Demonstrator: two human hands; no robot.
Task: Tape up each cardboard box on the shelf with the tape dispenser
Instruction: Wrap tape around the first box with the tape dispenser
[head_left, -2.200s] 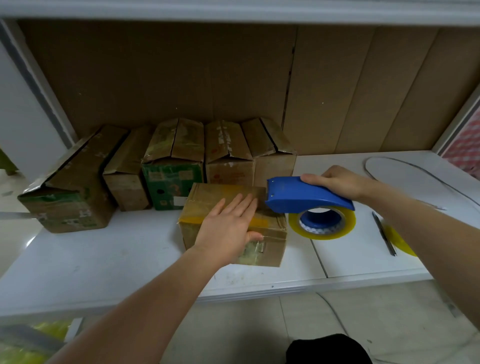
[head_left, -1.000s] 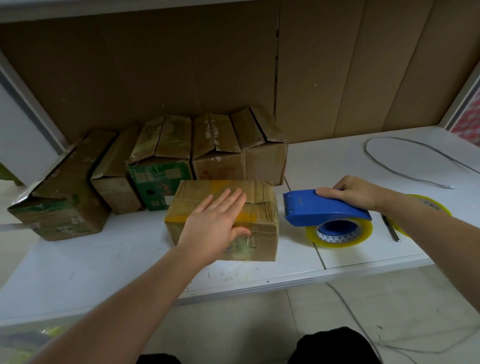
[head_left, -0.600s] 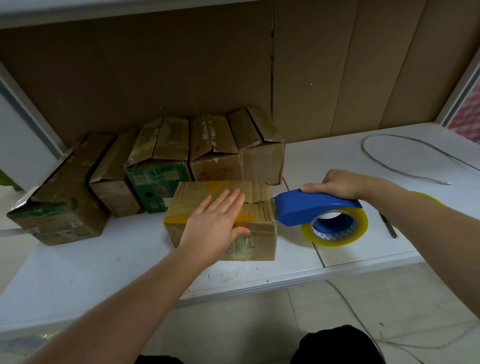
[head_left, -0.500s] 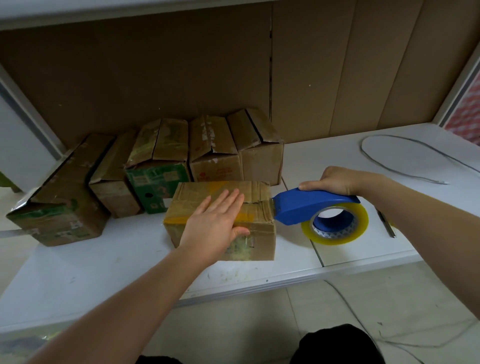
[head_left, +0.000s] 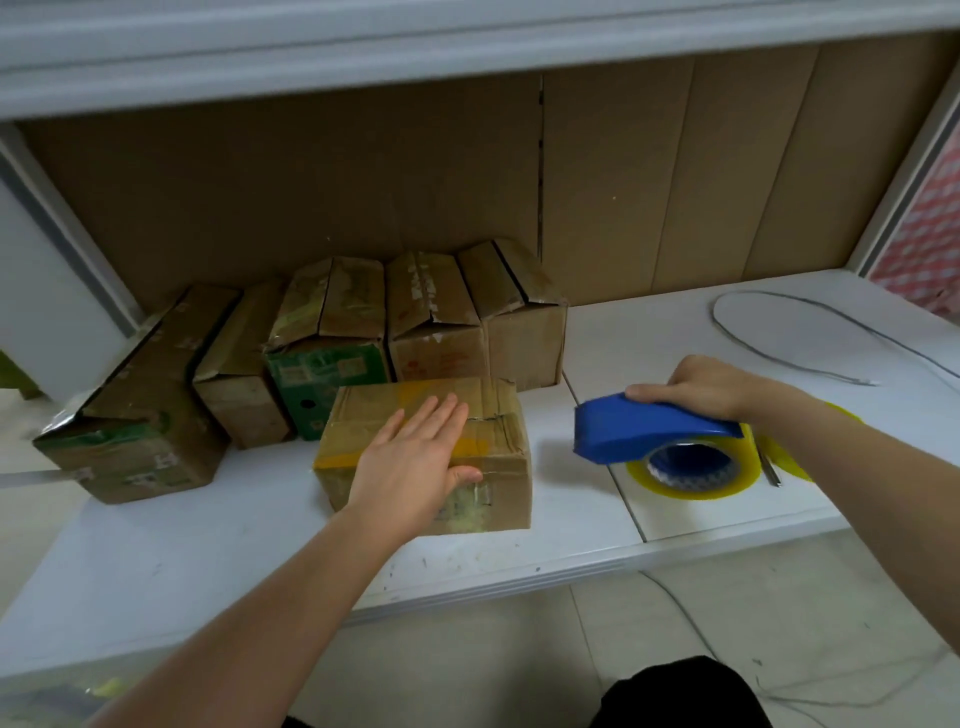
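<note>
A small cardboard box (head_left: 493, 431) with yellowish tape across its top sits at the front of the white shelf (head_left: 208, 535). My left hand (head_left: 410, 462) lies flat on its top, fingers straight, thumb over the front edge. My right hand (head_left: 701, 384) grips the blue tape dispenser (head_left: 649, 431) with its yellow-clear roll, held a short gap to the right of the box, not touching it. Behind stands a row of several cardboard boxes (head_left: 431, 317) with loose top flaps.
A thin grey cable (head_left: 779, 353) loops on the shelf at the right. A pen (head_left: 769, 467) and a second yellow tape roll (head_left: 795, 457) lie behind my right forearm. A brown cardboard back wall (head_left: 623, 171) closes the shelf; an upper shelf edge hangs above.
The dispenser touched the box's right end half a second ago and has now pulled away to the right. My left hand has stayed flat on the box.
</note>
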